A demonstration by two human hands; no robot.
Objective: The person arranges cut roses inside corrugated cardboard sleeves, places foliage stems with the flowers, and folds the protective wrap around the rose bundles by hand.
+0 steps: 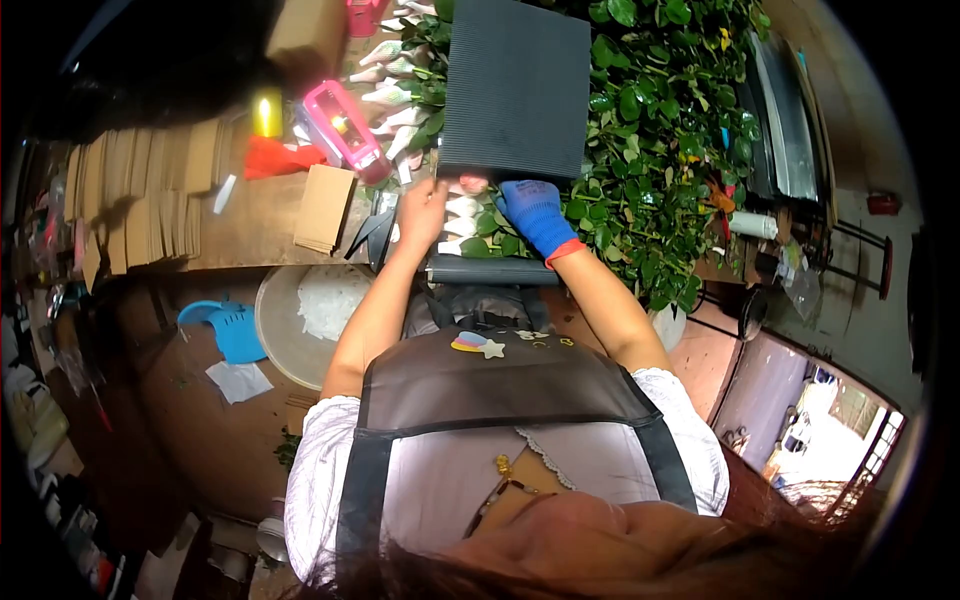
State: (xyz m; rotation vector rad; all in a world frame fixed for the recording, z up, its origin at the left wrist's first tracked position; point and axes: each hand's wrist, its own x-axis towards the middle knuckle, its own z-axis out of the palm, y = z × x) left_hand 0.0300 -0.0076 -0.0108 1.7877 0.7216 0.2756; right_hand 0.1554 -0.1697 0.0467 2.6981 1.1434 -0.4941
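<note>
My bare left hand [422, 212] is closed at the lower left corner of a dark ridged board [515, 90]. What its fingers pinch, if anything, is too small to make out. Between my hands a pinkish flower head [470, 184] shows just below the board's edge. My right hand [538, 212], in a blue glove with a red cuff, is curled at the board's lower right edge; its fingertips are partly hidden, so what it grips does not show. Pale net-wrapped flower heads [462, 225] lie below, and leafy green stems [640, 170] spread to the right.
Black scissors [375, 232] and a stack of brown cardboard pieces [323, 208] lie left of my hands. Beyond are a pink tape dispenser [347, 130], red material [280, 158] and a yellow roll [267, 112]. A round bin [275, 325] stands below the table edge.
</note>
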